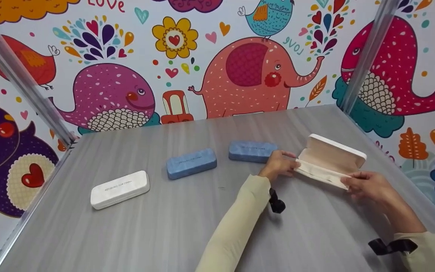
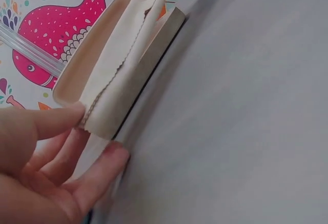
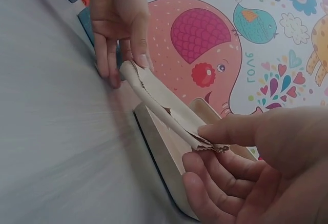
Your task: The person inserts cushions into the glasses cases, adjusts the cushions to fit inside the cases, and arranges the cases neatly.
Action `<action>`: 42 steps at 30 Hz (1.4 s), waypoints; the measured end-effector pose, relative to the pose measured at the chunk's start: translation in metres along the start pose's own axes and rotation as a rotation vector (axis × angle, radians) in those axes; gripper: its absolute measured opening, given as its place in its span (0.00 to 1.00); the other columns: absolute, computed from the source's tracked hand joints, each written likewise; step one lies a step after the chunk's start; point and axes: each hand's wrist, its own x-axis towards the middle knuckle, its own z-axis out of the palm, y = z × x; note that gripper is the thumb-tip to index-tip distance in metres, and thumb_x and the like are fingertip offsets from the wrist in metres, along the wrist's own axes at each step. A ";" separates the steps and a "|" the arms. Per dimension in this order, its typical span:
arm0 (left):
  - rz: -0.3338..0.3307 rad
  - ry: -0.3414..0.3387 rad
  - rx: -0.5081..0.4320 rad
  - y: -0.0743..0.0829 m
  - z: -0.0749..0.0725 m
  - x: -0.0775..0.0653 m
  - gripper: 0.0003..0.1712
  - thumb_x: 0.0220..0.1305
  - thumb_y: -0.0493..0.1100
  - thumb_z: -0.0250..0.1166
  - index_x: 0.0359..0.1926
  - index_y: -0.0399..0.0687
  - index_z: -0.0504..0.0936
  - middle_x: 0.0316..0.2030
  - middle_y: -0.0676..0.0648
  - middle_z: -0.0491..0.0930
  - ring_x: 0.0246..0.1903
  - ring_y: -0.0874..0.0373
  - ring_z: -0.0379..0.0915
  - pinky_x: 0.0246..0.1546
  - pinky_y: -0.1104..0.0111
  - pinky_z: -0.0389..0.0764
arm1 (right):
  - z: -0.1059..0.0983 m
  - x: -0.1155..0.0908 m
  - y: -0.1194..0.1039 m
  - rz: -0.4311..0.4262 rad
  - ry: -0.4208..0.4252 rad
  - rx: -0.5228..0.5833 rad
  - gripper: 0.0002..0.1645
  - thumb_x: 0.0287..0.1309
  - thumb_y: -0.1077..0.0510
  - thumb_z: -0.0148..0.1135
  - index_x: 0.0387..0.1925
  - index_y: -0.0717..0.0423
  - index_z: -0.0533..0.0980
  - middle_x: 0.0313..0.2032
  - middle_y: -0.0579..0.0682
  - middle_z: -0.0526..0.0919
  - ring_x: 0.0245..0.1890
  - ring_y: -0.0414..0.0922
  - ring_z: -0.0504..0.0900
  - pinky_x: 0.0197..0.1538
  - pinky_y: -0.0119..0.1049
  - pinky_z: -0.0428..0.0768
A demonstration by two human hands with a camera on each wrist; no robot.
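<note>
A white glasses case stands with its lid raised at the right of the table, its beige lining showing. Over its front lies a folded cream cloth with zigzag-cut edges, stretched lengthwise between both hands. My left hand pinches the cloth's left end, thumb on top. At the other end, my right hand pinches it between thumb and fingers, and the right wrist view shows the cloth above the case's open base. The cloth covers part of the case's inside.
A closed blue case lies just left of my left hand. Further left are another blue case and a closed white case. Printed panels with metal posts border the grey table.
</note>
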 end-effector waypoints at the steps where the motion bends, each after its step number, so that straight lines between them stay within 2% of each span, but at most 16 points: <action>1: -0.005 0.009 -0.003 0.002 0.002 0.001 0.12 0.49 0.30 0.67 0.36 0.43 0.79 0.21 0.45 0.79 0.24 0.53 0.78 0.30 0.58 0.83 | -0.001 0.001 0.000 0.003 0.005 0.004 0.26 0.50 0.40 0.64 0.42 0.54 0.74 0.26 0.42 0.79 0.29 0.41 0.78 0.36 0.35 0.81; 7: -0.037 0.051 -0.016 0.011 0.011 0.010 0.13 0.49 0.29 0.67 0.37 0.43 0.79 0.20 0.46 0.77 0.19 0.53 0.79 0.28 0.62 0.83 | -0.007 0.007 -0.003 0.027 0.033 0.019 0.28 0.50 0.40 0.63 0.44 0.56 0.73 0.25 0.41 0.79 0.27 0.39 0.78 0.36 0.31 0.81; 13: -0.030 0.102 -0.034 0.018 0.020 0.019 0.15 0.47 0.26 0.66 0.38 0.40 0.80 0.20 0.47 0.76 0.18 0.56 0.76 0.28 0.63 0.83 | -0.010 0.011 -0.002 0.029 0.053 0.034 0.30 0.48 0.39 0.64 0.45 0.56 0.72 0.26 0.39 0.78 0.29 0.38 0.79 0.37 0.30 0.81; 17: -0.010 0.123 -0.002 0.022 0.027 0.023 0.16 0.45 0.24 0.66 0.38 0.41 0.82 0.22 0.47 0.77 0.19 0.57 0.76 0.29 0.61 0.83 | -0.012 0.012 0.002 0.013 0.096 0.058 0.28 0.48 0.40 0.65 0.43 0.55 0.73 0.25 0.39 0.79 0.29 0.38 0.80 0.36 0.30 0.81; 23: 0.051 0.168 0.133 0.028 0.028 0.026 0.17 0.43 0.27 0.67 0.36 0.47 0.84 0.25 0.49 0.79 0.18 0.60 0.72 0.27 0.64 0.81 | -0.013 0.017 0.003 0.033 0.163 0.055 0.30 0.48 0.39 0.65 0.45 0.56 0.74 0.25 0.39 0.79 0.29 0.39 0.79 0.36 0.30 0.80; 30: 0.085 0.199 0.179 0.021 0.026 0.031 0.15 0.44 0.31 0.69 0.35 0.49 0.84 0.20 0.51 0.77 0.14 0.61 0.68 0.20 0.64 0.79 | -0.008 0.022 0.004 0.076 0.187 0.054 0.26 0.46 0.39 0.67 0.41 0.52 0.78 0.22 0.40 0.80 0.27 0.41 0.77 0.34 0.32 0.79; 34: 0.124 0.202 0.185 0.019 0.026 0.033 0.15 0.44 0.30 0.68 0.35 0.48 0.85 0.16 0.53 0.73 0.12 0.62 0.64 0.12 0.71 0.69 | -0.005 0.026 0.006 0.094 0.217 0.045 0.26 0.44 0.39 0.67 0.40 0.51 0.79 0.22 0.40 0.80 0.27 0.40 0.76 0.33 0.32 0.78; 37: 0.144 0.190 0.199 0.020 0.027 0.034 0.16 0.44 0.29 0.67 0.37 0.47 0.85 0.13 0.53 0.70 0.11 0.62 0.62 0.10 0.73 0.64 | -0.005 0.028 0.008 0.114 0.237 0.042 0.29 0.44 0.38 0.68 0.42 0.54 0.77 0.21 0.40 0.80 0.27 0.40 0.76 0.32 0.30 0.78; 40: 0.129 0.171 0.230 0.020 0.028 0.034 0.17 0.45 0.30 0.66 0.39 0.49 0.85 0.13 0.53 0.70 0.11 0.62 0.64 0.12 0.71 0.71 | -0.004 0.029 0.010 0.135 0.246 0.048 0.32 0.43 0.38 0.68 0.44 0.55 0.76 0.22 0.40 0.79 0.28 0.40 0.75 0.32 0.29 0.78; 42: 0.105 0.158 0.236 0.020 0.030 0.035 0.17 0.48 0.32 0.66 0.41 0.51 0.84 0.14 0.53 0.73 0.11 0.62 0.67 0.17 0.67 0.77 | -0.004 0.029 0.010 0.149 0.247 0.046 0.32 0.43 0.38 0.68 0.45 0.55 0.75 0.23 0.41 0.78 0.29 0.41 0.75 0.32 0.29 0.77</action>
